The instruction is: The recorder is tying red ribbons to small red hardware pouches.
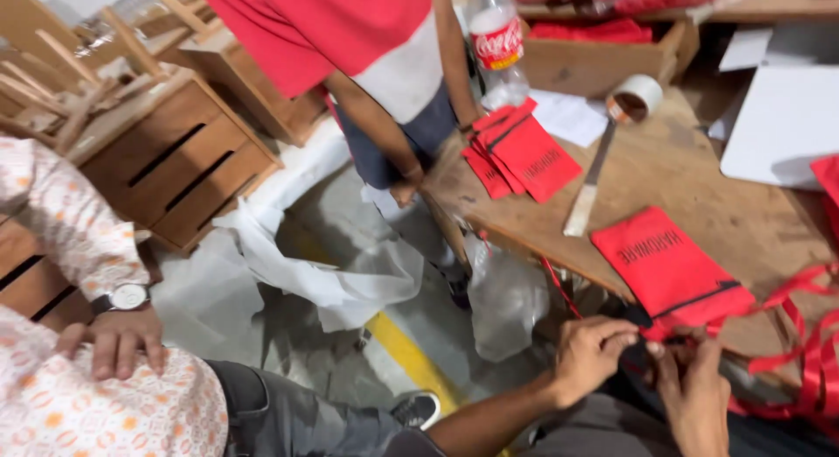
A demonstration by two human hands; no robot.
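Down at the near edge of a wooden bench point(699, 186), the person's two bare hands meet over the end of a red fabric pouch point(669, 269) with a black band and dark lettering. Their left hand point(590, 356) pinches the pouch's dark end between thumb and fingertips, and their right hand point(695, 387) is curled just beside it, fingers closed on the same end. The pouch lies flat on the bench, its far end pointing inward. Loose red ribbon point(808, 352) trails over the bench's near right corner. Toward the left edge of the bench lies a fanned stack of matching red pouches point(524, 155), with a roll of tape point(636, 97) near the far edge. A standing person in a red and white shirt point(367, 38) leans at that left edge. Another person's hand point(114, 339), wearing a wristwatch, rests on a patterned lap at lower left.
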